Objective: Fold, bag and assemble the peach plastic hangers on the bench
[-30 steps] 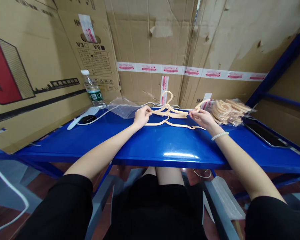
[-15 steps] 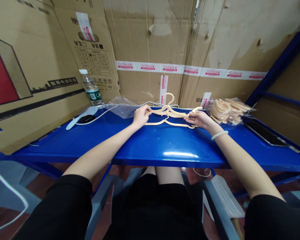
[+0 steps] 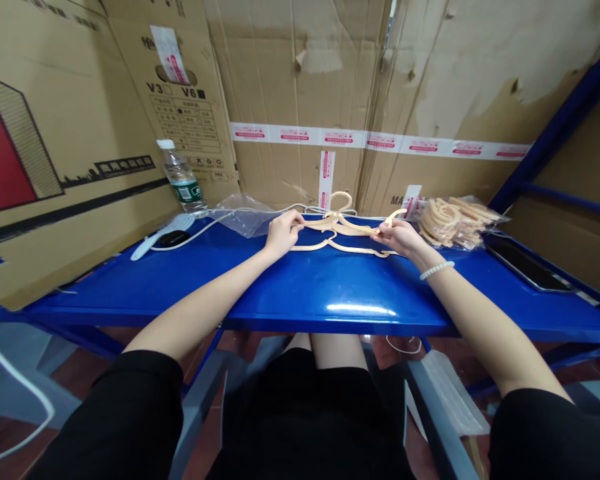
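A pale orange clothes hanger (image 3: 354, 229) is held up just over the blue table, its hook pointing to the back. My left hand (image 3: 283, 233) pinches its left end between thumb and fingers. At the other end, my right hand (image 3: 399, 238) has its fingers closed on the hanger's arm, whose curved tip sticks out above them. Another hook or strip overlaps by the neck, so I cannot tell if more than one hanger is held. Nearer to me, a second hanger (image 3: 353, 249) lies flat on the table (image 3: 300, 287).
A clear bag of several hangers (image 3: 455, 220) lies at the right, with a phone (image 3: 527, 265) beyond it. To the left are a water bottle (image 3: 183, 180), a light blue brush-like item (image 3: 163, 235) and a black oval object (image 3: 174, 238). Cardboard (image 3: 300, 87) walls the back.
The held hanger's hook has tipped lower and to the right and looks wider. My right hand has tilted the right end slightly upward; my left hand has barely moved.
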{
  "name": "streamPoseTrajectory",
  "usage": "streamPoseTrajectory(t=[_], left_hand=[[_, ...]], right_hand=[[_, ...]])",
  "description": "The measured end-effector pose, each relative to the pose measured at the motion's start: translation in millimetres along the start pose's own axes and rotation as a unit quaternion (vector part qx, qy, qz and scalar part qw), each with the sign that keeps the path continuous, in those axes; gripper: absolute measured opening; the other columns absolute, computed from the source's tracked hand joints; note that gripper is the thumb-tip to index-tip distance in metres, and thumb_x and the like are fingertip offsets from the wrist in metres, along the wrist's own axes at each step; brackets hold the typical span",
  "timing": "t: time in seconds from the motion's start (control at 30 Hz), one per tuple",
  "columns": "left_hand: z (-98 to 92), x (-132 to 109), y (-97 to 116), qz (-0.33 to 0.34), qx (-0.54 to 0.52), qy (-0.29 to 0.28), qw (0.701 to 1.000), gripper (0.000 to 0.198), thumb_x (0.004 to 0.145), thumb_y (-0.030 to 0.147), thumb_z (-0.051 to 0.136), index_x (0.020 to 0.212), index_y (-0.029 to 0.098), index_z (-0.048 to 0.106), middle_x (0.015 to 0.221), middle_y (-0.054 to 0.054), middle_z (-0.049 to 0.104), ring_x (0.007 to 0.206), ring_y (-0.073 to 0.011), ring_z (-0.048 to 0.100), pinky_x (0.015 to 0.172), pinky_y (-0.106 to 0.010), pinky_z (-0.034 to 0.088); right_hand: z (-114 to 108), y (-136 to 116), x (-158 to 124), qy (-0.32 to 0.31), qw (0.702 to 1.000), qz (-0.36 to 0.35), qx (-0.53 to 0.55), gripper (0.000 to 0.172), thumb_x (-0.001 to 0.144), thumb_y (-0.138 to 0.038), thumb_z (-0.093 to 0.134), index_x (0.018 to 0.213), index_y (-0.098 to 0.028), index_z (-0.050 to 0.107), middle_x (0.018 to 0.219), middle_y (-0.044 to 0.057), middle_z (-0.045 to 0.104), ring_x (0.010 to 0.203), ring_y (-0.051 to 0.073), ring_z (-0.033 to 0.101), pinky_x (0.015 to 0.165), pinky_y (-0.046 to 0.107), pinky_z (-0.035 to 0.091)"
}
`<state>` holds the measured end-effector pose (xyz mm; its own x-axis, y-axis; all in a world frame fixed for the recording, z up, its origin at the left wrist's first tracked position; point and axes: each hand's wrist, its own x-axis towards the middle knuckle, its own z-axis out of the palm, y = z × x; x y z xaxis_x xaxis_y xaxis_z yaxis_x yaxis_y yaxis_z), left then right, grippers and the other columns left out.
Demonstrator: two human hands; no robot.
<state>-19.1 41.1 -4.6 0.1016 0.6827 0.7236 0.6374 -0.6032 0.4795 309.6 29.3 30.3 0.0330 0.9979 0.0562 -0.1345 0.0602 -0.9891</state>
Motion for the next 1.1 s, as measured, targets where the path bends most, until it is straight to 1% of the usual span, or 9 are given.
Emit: streamPoseTrajectory(t=[0.23,0.3,0.47,0.63,0.73,0.83,0.9,1.0,1.1], left_hand=[[-1.6,0.2,2.4,0.018,0.009,0.001,1.0,0.012,0.082,0.01,0.062,0.082,0.021,0.061,0.089,-0.003,0.073,0.085,-0.0218,0.069,0.081,-0.032,0.051],[-2.1,0.5,3.6,0.018,0.012,-0.003,1.0,0.012,0.082,0.01,0.062,0.083,0.021,0.061,0.089,-0.003,0.073,0.085,-0.0217,0.069,0.08,-0.032,0.05],[-3.2,0.7,5.7,0.016,0.016,-0.013,1.0,0.011,0.082,0.01,0.062,0.082,0.021,0.06,0.089,-0.003,0.073,0.086,-0.0217,0.07,0.08,-0.032,0.05],[-1.7,0.6,4.6,0.013,0.01,-0.035,0.999,0.01,0.084,0.013,0.061,0.089,0.022,0.062,0.09,-0.003,0.074,0.086,-0.0216,0.07,0.08,-0.031,0.051],[-2.7,1.3,5.2,0.037,0.021,-0.053,0.998,0.01,0.085,0.017,0.064,0.094,0.021,0.064,0.093,-0.004,0.075,0.087,-0.0218,0.07,0.08,-0.031,0.051],[-8.1,3.7,6.8,0.083,0.049,-0.077,0.992,0.012,0.085,0.021,0.067,0.097,0.02,0.067,0.098,-0.006,0.076,0.089,-0.0226,0.071,0.08,-0.031,0.051],[-14.2,6.7,6.4,0.105,0.074,-0.095,0.987,0.012,0.087,0.023,0.066,0.098,0.02,0.069,0.099,-0.007,0.076,0.091,-0.0236,0.071,0.079,-0.031,0.05],[-26.4,12.8,1.4,0.108,0.117,-0.121,0.98,0.014,0.089,0.026,0.065,0.099,0.022,0.072,0.1,-0.006,0.078,0.091,-0.0245,0.072,0.077,-0.031,0.05],[-39.3,19.1,-7.2,0.104,0.152,-0.16,0.97,0.016,0.088,0.028,0.067,0.101,0.025,0.076,0.097,-0.005,0.079,0.088,-0.0248,0.073,0.076,-0.031,0.049]], right_hand=[[2.3,2.9,5.4,0.04,0.998,-0.043,-0.024,0.032,0.076,0.003,0.077,0.07,-0.017,0.053,0.065,-0.001,0.062,0.06,0.013,0.067,0.07,0.031,0.068],[2.6,2.6,5.2,0.042,0.997,-0.055,-0.03,0.031,0.076,0.001,0.078,0.071,-0.018,0.054,0.066,-0.001,0.064,0.059,0.013,0.067,0.07,0.032,0.067],[2.4,2.4,4.0,0.041,0.995,-0.079,-0.046,0.033,0.073,-0.004,0.082,0.073,-0.02,0.053,0.062,-0.003,0.061,0.058,0.015,0.067,0.072,0.035,0.066],[2.5,2.6,2.9,0.046,0.991,-0.106,-0.06,0.033,0.072,-0.01,0.084,0.074,-0.021,0.053,0.064,-0.002,0.063,0.057,0.015,0.066,0.074,0.035,0.064],[3.5,1.3,1.3,0.049,0.99,-0.119,-0.063,0.034,0.072,-0.014,0.085,0.075,-0.022,0.052,0.065,-0.003,0.062,0.059,0.015,0.066,0.075,0.035,0.063],[4.6,-0.7,-1.2,0.049,0.988,-0.136,-0.051,0.035,0.071,-0.019,0.086,0.075,-0.022,0.051,0.066,-0.004,0.061,0.06,0.014,0.066,0.075,0.034,0.062],[4.5,-2.6,-2.9,0.034,0.989,-0.14,-0.035,0.037,0.069,-0.022,0.088,0.075,-0.022,0.051,0.068,-0.004,0.06,0.062,0.015,0.067,0.075,0.034,0.062],[1.3,-7.4,-4.1,0.0,0.991,-0.136,-0.018,0.037,0.066,-0.027,0.09,0.077,-0.021,0.055,0.074,-0.003,0.062,0.067,0.015,0.067,0.071,0.032,0.061],[-6.6,-15.4,-2.7,0.005,0.99,-0.14,-0.009,0.035,0.064,-0.031,0.09,0.083,-0.022,0.062,0.077,-0.003,0.064,0.066,0.012,0.062,0.064,0.027,0.057]])
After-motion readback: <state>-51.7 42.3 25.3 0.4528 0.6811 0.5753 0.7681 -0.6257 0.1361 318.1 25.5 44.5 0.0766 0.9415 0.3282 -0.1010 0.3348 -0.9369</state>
